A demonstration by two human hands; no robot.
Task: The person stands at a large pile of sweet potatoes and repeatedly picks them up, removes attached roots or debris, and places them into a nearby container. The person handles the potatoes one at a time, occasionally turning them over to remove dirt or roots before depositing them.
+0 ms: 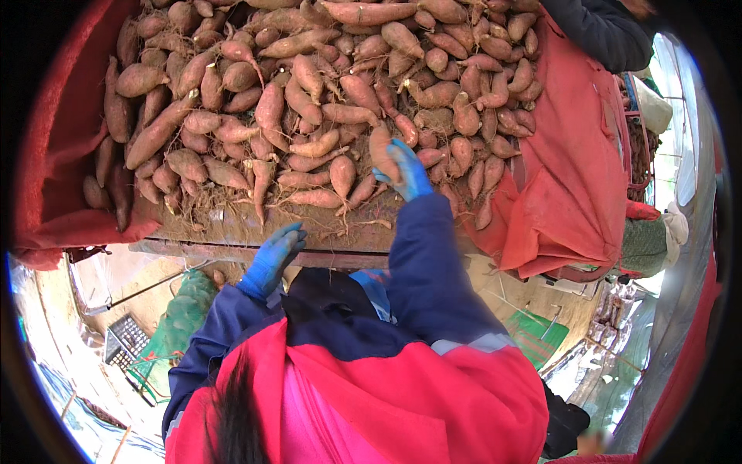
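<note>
A large heap of reddish-brown sweet potatoes (270,112), soil and thin roots still on them, covers the wooden table (340,236) before me. My right hand (410,174), in a blue glove, is closed around a sweet potato (379,141) at the near side of the heap, right of the middle. My left hand (272,257), gloved in blue too, hovers by the table's near edge with its fingers stretched out and nothing in them. Several sweet potatoes lie a little beyond the left fingertips.
Red cloth (568,155) drapes both sides of the table. Another person's dark sleeve (607,35) reaches in at the upper right. Below on the left are a green mesh sack (189,305) and a black crate (126,340). A green panel (535,336) lies low on the right.
</note>
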